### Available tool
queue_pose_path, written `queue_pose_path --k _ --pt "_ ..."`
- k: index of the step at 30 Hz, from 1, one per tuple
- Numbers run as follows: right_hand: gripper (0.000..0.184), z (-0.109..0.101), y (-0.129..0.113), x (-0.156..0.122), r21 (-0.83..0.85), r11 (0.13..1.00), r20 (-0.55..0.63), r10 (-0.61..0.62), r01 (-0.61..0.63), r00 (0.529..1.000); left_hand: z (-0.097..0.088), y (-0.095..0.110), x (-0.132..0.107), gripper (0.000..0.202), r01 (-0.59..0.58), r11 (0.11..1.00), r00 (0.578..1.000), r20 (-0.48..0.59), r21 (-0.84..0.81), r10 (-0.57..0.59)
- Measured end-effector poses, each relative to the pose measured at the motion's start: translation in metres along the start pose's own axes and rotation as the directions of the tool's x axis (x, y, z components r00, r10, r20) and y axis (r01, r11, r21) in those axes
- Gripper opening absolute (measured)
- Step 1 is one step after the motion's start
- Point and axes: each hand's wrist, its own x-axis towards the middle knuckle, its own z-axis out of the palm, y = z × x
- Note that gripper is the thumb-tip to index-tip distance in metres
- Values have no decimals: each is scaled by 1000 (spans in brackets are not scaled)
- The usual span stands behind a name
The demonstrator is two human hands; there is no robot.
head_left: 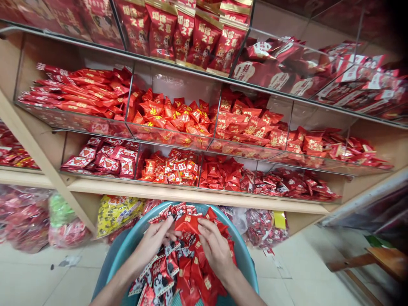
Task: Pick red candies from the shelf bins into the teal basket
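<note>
While the gold-stamped red packet (187, 224) lies crosswise, our right hand (218, 250) pinches its right end; left hand (155, 238) grip: can't tell.

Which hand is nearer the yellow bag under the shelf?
Left. The left hand is over the basket, to the right of the yellow bag in view; the right hand is farther right.

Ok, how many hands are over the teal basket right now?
2. The left hand is beside the left end of a red packet; the right hand touches its right end. No others show.
</note>
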Motion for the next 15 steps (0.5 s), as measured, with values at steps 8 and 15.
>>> queue_pose_path --k 8,15 --pt "51 3 1 -10 35 998 78 -55 52 995 19 12 -11 33 -66 951 997 28 -303 78" --pt "33 3 -6 -1 332 892 24 317 -307 948 20 15 -16 23 5 872 1000 10 -490 0"
